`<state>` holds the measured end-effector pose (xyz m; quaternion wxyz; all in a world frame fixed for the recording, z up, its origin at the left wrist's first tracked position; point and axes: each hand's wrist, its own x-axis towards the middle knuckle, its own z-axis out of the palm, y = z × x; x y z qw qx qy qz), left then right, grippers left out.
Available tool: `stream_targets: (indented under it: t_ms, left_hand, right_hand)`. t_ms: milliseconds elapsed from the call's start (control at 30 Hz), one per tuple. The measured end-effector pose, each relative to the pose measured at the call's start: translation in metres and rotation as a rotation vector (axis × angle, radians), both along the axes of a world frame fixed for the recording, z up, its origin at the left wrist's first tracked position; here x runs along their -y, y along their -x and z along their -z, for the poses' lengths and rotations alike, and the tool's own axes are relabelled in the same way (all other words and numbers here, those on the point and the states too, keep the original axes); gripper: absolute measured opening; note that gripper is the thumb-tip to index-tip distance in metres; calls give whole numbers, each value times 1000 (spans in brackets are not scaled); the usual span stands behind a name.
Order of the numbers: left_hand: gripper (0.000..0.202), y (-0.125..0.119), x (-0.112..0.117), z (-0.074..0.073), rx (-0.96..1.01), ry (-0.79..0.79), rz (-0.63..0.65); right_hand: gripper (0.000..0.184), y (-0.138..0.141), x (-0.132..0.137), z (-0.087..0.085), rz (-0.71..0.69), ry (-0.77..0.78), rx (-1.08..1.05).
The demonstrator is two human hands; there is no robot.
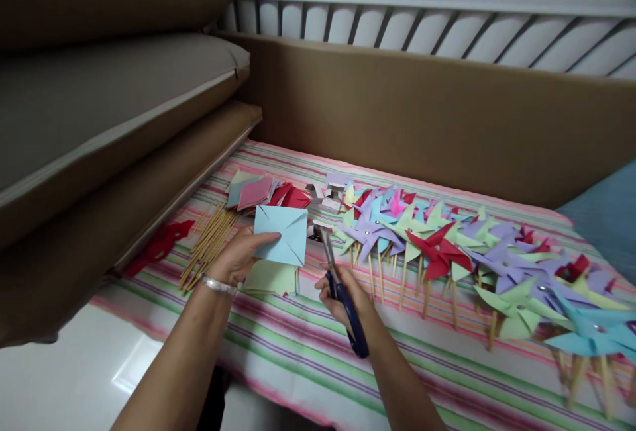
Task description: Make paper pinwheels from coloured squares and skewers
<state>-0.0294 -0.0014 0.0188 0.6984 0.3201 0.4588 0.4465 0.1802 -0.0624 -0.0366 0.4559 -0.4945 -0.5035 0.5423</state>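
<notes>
My left hand (243, 252) pinches the left edge of a light blue paper square (283, 232), thumb on top. Diagonal slits run in from the square's corners toward its middle. In my right hand (342, 302) is a pair of scissors (354, 322) with dark blue handles, its blades pointing up and away, a little to the right of the square. Below the blue square, a stack of pale green paper squares (271, 279) lies on the striped cloth (298, 351). A small open box (317, 232) of dark bits sits just behind the scissor tips.
Many finished paper pinwheels (437, 249) on sticks cover the right side. To the left lie a bundle of wooden sticks (211, 245), coloured paper squares (256, 192) and red material (161, 245). Stacked cushions (124, 106) rise at the left; a brown panel (422, 120) stands behind.
</notes>
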Motion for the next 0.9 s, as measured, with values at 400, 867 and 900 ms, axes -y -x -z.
stream_targets:
  t_ms: [400,867,900]
  left_hand:
    - [19,-41,17,12,-162,10,663]
    - [41,-80,29,18,142,31,277]
    - [44,-87,33,20,158,32,241]
  right_hand:
    - [47,-20,7,-16,78,-70,-86]
    - [38,-4,3,-9,485,-173,-340]
    - [39,-3,3,-9,494,-184,-314]
